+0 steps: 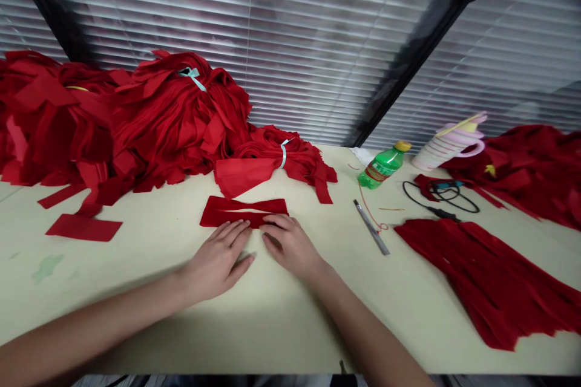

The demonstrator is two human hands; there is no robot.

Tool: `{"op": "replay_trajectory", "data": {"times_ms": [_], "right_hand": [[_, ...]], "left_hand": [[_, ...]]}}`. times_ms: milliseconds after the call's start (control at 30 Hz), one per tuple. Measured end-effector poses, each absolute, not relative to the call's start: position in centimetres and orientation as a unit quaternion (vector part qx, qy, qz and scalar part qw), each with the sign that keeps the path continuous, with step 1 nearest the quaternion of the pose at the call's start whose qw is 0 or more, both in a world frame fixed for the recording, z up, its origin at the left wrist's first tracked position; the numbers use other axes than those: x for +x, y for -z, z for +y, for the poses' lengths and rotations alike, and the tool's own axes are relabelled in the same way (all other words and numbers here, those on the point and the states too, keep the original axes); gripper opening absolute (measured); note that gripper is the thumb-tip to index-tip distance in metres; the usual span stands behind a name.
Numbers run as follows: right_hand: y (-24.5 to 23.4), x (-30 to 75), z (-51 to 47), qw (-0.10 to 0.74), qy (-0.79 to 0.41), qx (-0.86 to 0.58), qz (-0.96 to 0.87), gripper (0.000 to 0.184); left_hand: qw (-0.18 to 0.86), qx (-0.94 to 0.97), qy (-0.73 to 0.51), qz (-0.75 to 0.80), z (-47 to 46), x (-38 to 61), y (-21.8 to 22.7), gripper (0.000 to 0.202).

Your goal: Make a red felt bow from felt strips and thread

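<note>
A big heap of red fabric strips fills the far left of the surface, with a tied bundle beside it. To the right lie a green bottle, a metal ruler, a black cable and more red cloth.

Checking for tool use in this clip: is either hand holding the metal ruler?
No. The metal ruler lies alone on the table, while the left hand and right hand press on the red fabric piece.
</note>
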State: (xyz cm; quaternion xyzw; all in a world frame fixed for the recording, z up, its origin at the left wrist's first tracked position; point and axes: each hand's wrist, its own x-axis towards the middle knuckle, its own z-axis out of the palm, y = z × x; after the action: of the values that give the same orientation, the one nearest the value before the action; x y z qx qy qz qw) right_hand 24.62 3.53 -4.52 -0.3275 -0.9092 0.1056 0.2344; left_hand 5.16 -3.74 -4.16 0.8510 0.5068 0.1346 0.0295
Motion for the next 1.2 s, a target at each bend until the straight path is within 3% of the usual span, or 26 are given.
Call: {"op": "replay_trajectory", "data": {"times_ms": [400,700,833,1033,1200], "right_hand": [[2.8,22.4,4.2,0.184,-0.113,-0.365,-0.905,0.018],[3.8,20.4,5.3,0.231,-0.187,-0.39,-0.872,0.019],[4.2,20.6,5.4,0.249,-0.207,-0.401,-0.857,0.017],[4.5,20.6,5.7,0.263,-0.238,-0.409,-0.841,0.017],[4.4,20.7,5.8,0.266,-0.247,-0.403,-0.84,0.017]], "left_hand": [[0.073,0.85,-0.135,0.504,-2.6,4.8,3.0,0.046],[0.06,0.868,-0.077,0.487,-2.6,4.9,2.0,0.055],[0.101,0.864,-0.056,0.49,-1.7,4.8,0.9,0.048],[0.223,0.82,-0.23,0.475,1.2,3.4,1.8,0.023],[0.216,0.784,-0.27,0.516,2.2,3.1,3.1,0.017]]}}
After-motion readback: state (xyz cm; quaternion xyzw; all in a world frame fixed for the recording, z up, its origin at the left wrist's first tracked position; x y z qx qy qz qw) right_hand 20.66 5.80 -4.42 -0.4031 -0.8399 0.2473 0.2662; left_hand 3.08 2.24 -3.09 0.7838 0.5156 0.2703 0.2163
